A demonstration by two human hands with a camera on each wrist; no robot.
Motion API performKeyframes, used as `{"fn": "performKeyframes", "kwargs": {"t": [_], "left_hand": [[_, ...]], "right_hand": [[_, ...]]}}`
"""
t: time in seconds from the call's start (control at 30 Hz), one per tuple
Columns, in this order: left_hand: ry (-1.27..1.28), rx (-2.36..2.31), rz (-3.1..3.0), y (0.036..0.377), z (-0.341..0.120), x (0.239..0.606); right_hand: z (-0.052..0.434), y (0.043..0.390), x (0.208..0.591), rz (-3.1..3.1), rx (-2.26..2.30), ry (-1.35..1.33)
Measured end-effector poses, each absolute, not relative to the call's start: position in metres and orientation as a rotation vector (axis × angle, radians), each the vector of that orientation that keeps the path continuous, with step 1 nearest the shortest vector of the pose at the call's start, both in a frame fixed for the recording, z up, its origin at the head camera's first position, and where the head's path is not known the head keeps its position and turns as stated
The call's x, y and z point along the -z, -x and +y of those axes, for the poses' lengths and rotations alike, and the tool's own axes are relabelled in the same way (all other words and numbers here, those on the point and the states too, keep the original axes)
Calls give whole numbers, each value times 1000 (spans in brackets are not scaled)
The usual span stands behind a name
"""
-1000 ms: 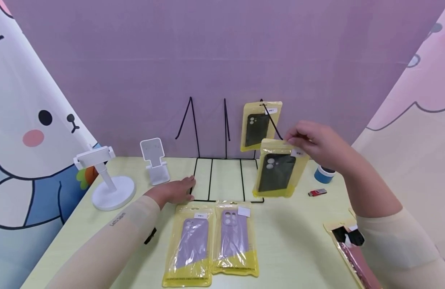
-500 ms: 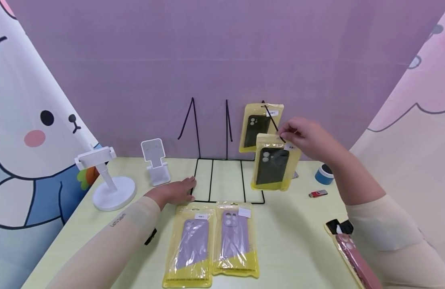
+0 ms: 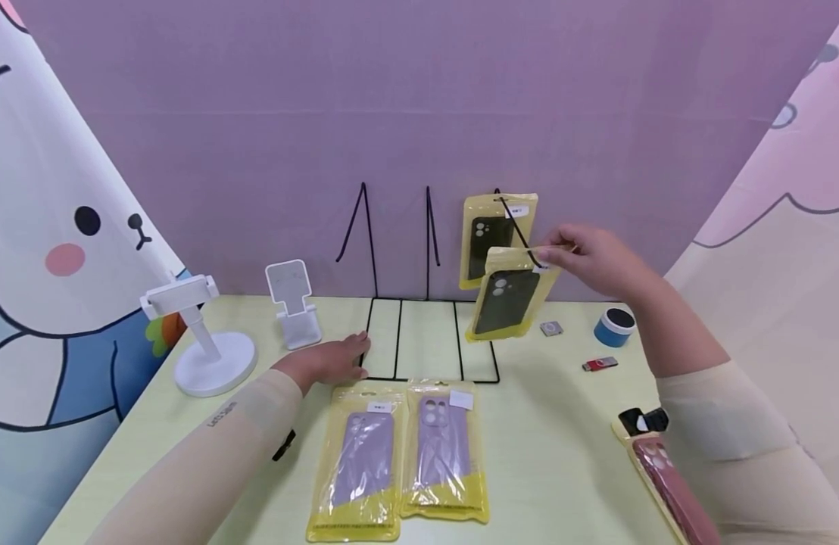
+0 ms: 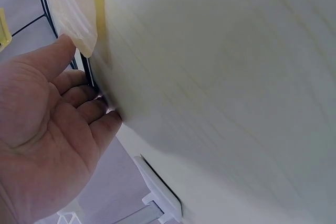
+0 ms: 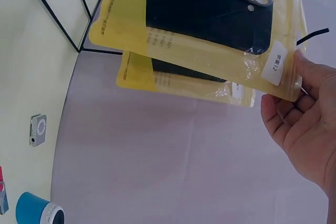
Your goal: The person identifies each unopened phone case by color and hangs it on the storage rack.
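Note:
A black wire display rack [image 3: 396, 341] with upright hooks stands at the back of the table. My left hand [image 3: 332, 359] holds its front left corner, fingers bent at the wire; in the left wrist view the thumb reaches a bag's top edge. My right hand [image 3: 590, 253] pinches the top corner of a yellow-bottomed bag with a black phone case [image 3: 506, 301], tilted at the front of the right hook. In the right wrist view the hook tip [image 5: 313, 36] sticks out past the bag's top. Behind it, another bagged black phone case [image 3: 479, 242] hangs on the same hook.
Two bagged purple phone cases [image 3: 363, 462] lie before the rack. White phone stands [image 3: 215, 363] are at left. A blue jar [image 3: 613, 329], a red USB stick [image 3: 600, 364], a small silver player [image 3: 551, 328] and a bagged pink case [image 3: 672, 484] lie at right.
The bag in my right hand has risen and moved left to the hook's tip, its bottom swinging left. The silver player has come into sight. My left hand has stayed in place.

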State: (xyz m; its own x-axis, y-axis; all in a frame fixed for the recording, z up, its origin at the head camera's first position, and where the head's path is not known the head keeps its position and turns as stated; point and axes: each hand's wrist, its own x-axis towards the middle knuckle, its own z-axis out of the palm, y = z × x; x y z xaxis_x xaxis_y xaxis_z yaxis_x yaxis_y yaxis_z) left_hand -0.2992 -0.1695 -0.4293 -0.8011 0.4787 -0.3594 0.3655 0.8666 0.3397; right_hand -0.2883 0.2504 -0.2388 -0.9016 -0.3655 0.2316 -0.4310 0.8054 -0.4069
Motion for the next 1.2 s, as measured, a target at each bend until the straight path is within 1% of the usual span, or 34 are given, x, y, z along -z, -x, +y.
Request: {"fn": "performKeyframes", "kwargs": {"t": [0.6, 0.97, 1.2], "left_hand": [[-602, -339, 2594, 297, -168, 427], [-631, -347, 2602, 296, -166, 428], [-635, -344, 2601, 295, -165, 427]], "right_hand": [[241, 333, 233, -2891, -734, -439], [236, 346, 232, -2920, -764, -334], [231, 347, 229, -2910, -770, -269]]}}
